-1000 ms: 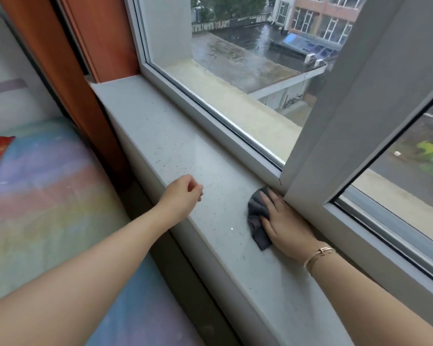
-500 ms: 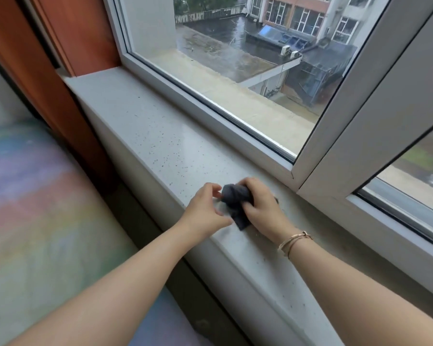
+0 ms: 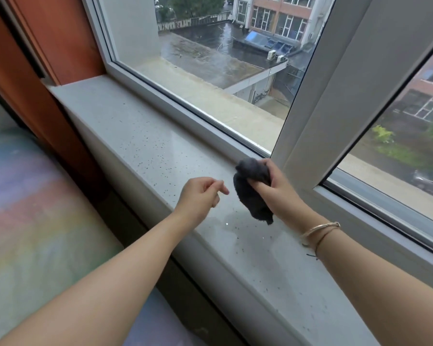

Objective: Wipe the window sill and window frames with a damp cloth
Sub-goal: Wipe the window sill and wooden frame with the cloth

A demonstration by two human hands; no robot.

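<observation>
**Sill partly wiped, frames apparently still to do**

At the far left, the window sill [image 3: 125, 126] runs from the orange-brown wall panel [image 3: 60, 38] toward the near right. Its far-left stretch looks dry and is scattered with small dark specks; whether those are dirt or part of the stone cannot be told. Judging by this, that end has probably not been wiped.

Near the middle, the left hand [image 3: 200, 197] hovers just above the sill, fingers loosely curled and holding nothing, close to the cloth but apart from it.

Just right of it, a wet sheen on the sill beneath the cloth suggests this patch has been wiped. The right hand [image 3: 276, 191] grips the dark cloth [image 3: 251, 189], bunched and lifted off the sill, its tail hanging down, near the base of the upright window frame [image 3: 335, 101]. A bracelet [image 3: 320, 229] sits on that wrist.

Further right, loose dark specks lie on the near sill, so that stretch likely needs another pass. Nothing shows moisture on the lower frame rail [image 3: 185, 116] or the upright, so the frames look untouched.
</observation>
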